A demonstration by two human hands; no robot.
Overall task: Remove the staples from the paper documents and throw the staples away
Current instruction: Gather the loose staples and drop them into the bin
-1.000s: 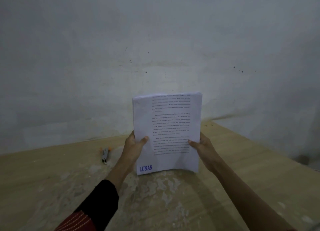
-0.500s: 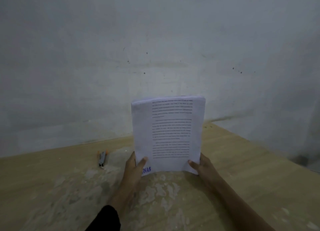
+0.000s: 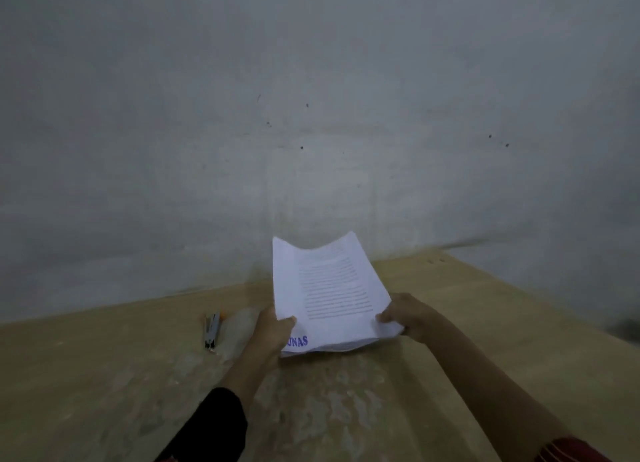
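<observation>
Frankly, I judge the job barely begun. The left hand (image 3: 273, 333) and the right hand (image 3: 405, 318) each pinch a near corner of the paper document (image 3: 332, 288), thumbs on top, holding it tilted just over the table (image 3: 104, 375). I can't make out any staple in this dim view. A small tool (image 3: 212, 330), perhaps a staple remover, lies untouched to the left. No bin or other container shows.

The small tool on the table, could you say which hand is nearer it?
Left. The left hand holds the paper stack beside the small tool; the right hand holds its far edge.
</observation>
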